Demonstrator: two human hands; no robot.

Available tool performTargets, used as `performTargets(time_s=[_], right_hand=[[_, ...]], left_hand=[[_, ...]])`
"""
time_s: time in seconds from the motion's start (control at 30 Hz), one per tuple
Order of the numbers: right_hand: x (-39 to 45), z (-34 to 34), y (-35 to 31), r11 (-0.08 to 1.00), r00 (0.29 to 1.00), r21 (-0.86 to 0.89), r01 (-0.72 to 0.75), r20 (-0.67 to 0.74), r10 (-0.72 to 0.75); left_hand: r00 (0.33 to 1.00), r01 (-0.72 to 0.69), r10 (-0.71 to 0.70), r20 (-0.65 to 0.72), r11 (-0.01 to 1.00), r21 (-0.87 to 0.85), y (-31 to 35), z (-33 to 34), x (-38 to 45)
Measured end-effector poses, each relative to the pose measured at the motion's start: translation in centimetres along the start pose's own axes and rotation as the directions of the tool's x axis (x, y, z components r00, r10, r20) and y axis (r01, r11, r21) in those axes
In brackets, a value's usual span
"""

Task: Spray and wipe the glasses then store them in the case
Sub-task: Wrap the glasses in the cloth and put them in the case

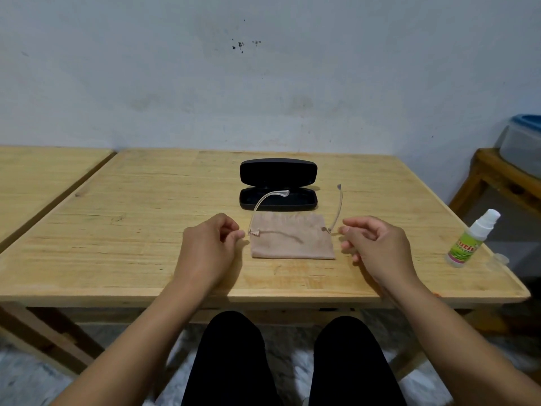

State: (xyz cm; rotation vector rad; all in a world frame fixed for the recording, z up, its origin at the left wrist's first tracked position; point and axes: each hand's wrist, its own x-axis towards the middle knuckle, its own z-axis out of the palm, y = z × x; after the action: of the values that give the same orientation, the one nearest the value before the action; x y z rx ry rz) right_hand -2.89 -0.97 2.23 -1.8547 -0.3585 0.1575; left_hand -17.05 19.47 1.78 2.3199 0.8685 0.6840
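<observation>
Clear-framed glasses (254, 232) hover just above a beige cloth (292, 246) on the wooden table (117, 230), their temples unfolded and pointing away from me toward the case. My left hand (205, 247) pinches the frame's left end. My right hand (377, 247) pinches the right end. The lenses are too clear to make out. Behind the cloth lies a black hard case (278, 174), open with its lid upright. A small spray bottle (471, 241) with a green label and white nozzle stands near the table's right edge.
A second wooden table (35, 177) adjoins on the left. At the right, a low wooden stand (497, 177) carries a plastic container with a blue lid (524, 148). A pale wall rises behind the table. My knees are below the front edge.
</observation>
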Motion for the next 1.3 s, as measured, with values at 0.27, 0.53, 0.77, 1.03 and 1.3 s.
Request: performTargets(time_s=[0.27, 0.53, 0.77, 1.03, 1.3], right_hand=[[5.6, 0.9, -0.2, 0.977, 0.988, -0.213, 0.011, 0.15, 0.022], [7.9, 2.2, -0.1, 0.93, 0.951, -0.343, 0.134, 0.307, -0.024], [8.2, 1.8, 0.3, 0.908, 0.917, -0.336, 0.25, 0.384, -0.111], [7.8, 0.7, 0.3, 0.998, 0.895, 0.059, 0.014, 0.445, -0.039], [6.8, 0.2, -0.3, 0.987, 0.837, 0.155, -0.038, 0.544, -0.054]], left_hand=[[0.994, -0.077, 0.076, 0.082, 0.997, 0.008, -0.2, 0.0, 4.2], [0.971, -0.114, 0.11, 0.214, 0.993, 0.005, 0.4, 1.9, 6.7], [0.958, -0.211, 0.203, 0.203, 0.977, 0.021, 0.0, 2.7, 7.0], [0.948, -0.117, 0.185, 0.257, 0.959, -0.257, -0.3, 2.2, 6.3], [0.868, -0.125, 0.306, 0.392, 0.897, -0.423, -0.4, 1.1, 5.4]])
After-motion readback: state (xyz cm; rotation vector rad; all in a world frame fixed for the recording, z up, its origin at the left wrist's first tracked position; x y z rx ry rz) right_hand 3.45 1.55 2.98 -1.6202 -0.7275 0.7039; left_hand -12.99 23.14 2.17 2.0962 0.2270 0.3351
